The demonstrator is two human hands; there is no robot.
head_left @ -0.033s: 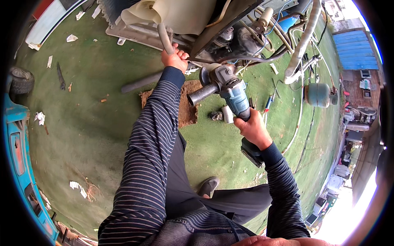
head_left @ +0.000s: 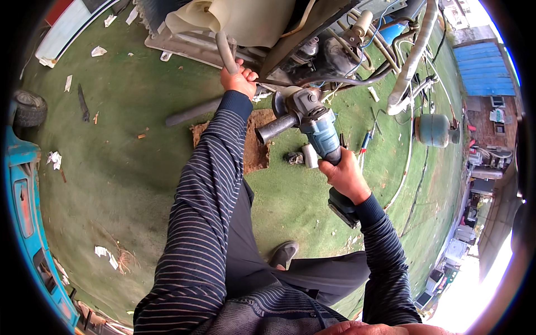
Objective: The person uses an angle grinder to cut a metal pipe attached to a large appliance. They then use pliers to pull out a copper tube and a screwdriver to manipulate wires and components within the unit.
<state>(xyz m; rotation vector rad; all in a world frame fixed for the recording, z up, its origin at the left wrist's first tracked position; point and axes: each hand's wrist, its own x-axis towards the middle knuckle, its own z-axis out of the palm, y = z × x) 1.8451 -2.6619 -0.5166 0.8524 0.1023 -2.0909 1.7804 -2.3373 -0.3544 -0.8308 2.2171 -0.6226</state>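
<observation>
My left hand (head_left: 240, 82) is closed around a bent grey foam-sleeved pipe (head_left: 225, 51) at the machine's lower edge. In my right hand (head_left: 347, 177) is a teal and black cordless angle grinder (head_left: 322, 134), held by its body, its battery below my wrist. Its head and disc guard lie beside the dark tubing of the opened machine (head_left: 335, 53), just right of my left hand. The side handle (head_left: 276, 128) of the grinder sticks out to the left, with no hand on it. Whether the disc touches the tubing I cannot tell.
A brown board (head_left: 257, 145) and a grey foam tube (head_left: 192, 111) lie on the green floor below my left hand. A white roll (head_left: 310, 156) stands near the grinder. Rightward are a gas cylinder (head_left: 433, 130), hoses and cables; a teal vehicle part (head_left: 25, 206) is far left.
</observation>
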